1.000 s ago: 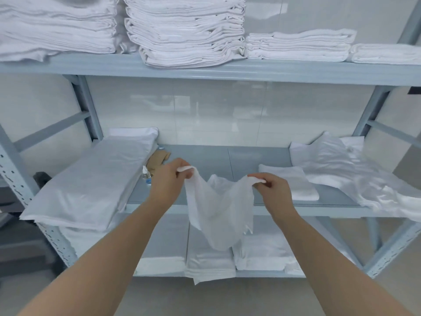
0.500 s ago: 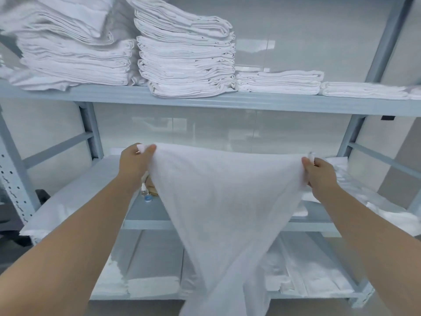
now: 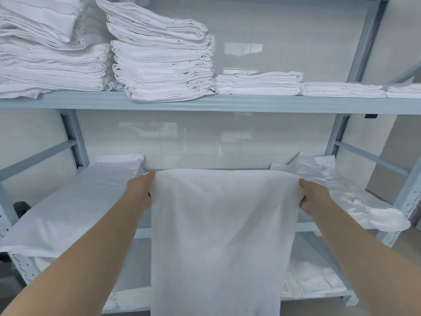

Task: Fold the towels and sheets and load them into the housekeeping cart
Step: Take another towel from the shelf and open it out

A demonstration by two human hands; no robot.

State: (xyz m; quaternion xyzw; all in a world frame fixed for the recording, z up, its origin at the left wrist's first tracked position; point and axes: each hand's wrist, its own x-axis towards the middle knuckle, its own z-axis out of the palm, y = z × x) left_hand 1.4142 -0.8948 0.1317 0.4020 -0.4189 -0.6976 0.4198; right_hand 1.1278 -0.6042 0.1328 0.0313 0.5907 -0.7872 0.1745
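Two hands — left hand (image 3: 140, 190), right hand (image 3: 313, 197) — hold one white towel (image 3: 223, 236) spread.

Matt white cloth sheet (image 3: 223, 236) hangs between both hands; above them, painted grey metal shelving (image 3: 227, 103); behind, glossy white wall panels (image 3: 205, 137).

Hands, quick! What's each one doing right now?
Left hand: closed, gripping the top left corner of the white cloth.
Right hand: closed, gripping the cloth's top right corner.
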